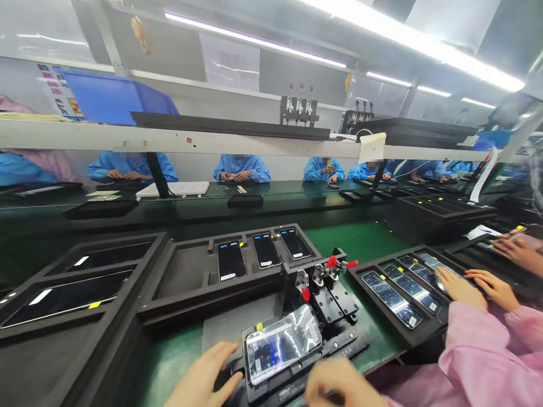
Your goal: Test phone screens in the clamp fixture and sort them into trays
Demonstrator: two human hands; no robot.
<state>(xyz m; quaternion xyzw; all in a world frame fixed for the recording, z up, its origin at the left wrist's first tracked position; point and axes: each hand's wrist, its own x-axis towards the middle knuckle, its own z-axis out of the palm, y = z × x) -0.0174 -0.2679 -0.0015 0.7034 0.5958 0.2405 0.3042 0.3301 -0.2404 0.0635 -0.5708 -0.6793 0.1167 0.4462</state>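
A smartphone (282, 345) under clear film, its screen showing reflections and a yellow tab, lies in a black fixture (292, 376) in front of me. My left hand (203, 376) is at the fixture's left side, thumb and forefinger apart around a dark part of it. I cannot tell whether it touches that part. At the fixture's front edge is my right hand (339, 384), curled and blurred, its fingertips hidden. Behind the phone stand toggle clamps (320, 277) with red tips, beside black blocks (335, 302).
A black foam tray (182, 299) behind the fixture holds three phones; another tray (123, 330) at left holds two. At right, a co-worker in pink sleeves has a hand (462, 285) over a tray of phones (365, 288). A shelf (246, 141) spans the bench.
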